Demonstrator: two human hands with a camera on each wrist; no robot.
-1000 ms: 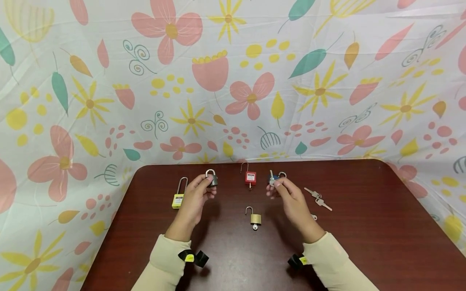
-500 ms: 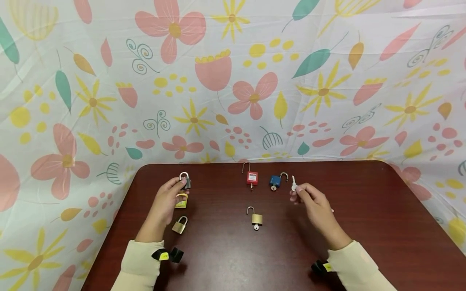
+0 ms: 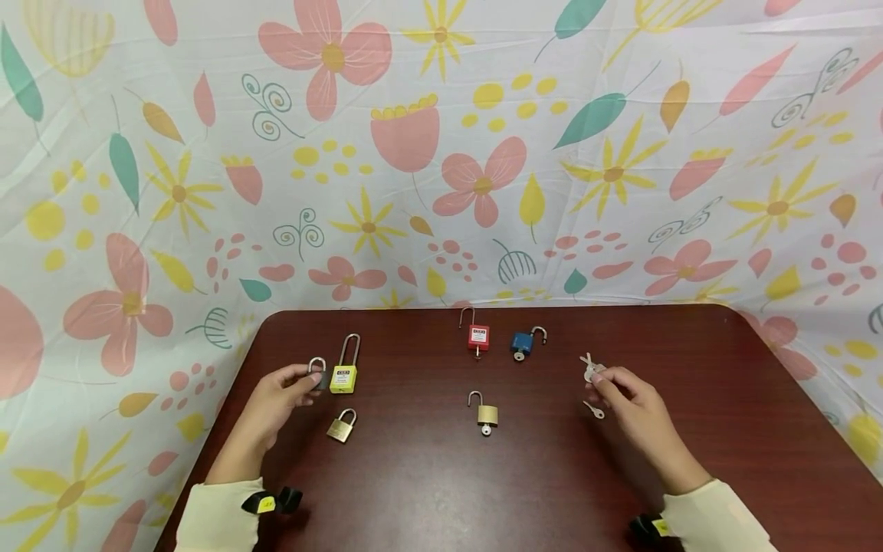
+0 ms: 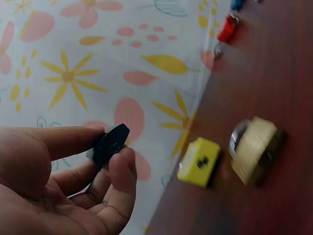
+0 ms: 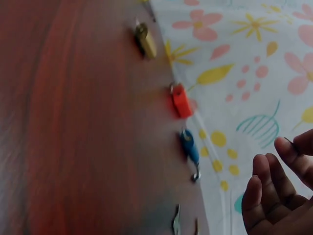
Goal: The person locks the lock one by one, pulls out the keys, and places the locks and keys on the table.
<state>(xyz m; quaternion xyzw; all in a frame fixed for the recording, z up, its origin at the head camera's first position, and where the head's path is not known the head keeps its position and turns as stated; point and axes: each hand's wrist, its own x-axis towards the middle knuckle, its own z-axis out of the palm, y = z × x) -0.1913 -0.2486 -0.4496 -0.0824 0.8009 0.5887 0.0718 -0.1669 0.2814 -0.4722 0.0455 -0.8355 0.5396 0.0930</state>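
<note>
My left hand pinches a small dark padlock by its body, its shackle upward, just left of a yellow padlock with a long shackle. In the left wrist view the thumb and fingers grip its dark body. Below the yellow one lies a brass padlock with its shackle closed. On the right, my right hand pinches a silver key over the table; other key parts there overlap it. A loose key lies just below the fingertips.
Toward the middle are a red padlock, a blue padlock and a gold padlock, each with an open shackle and a key inserted. The dark red table ends at a flowered cloth.
My left hand has carried the dark padlock left, past the yellow one. My right hand has moved right, away from the blue padlock, with the key. The other padlocks stay put.
</note>
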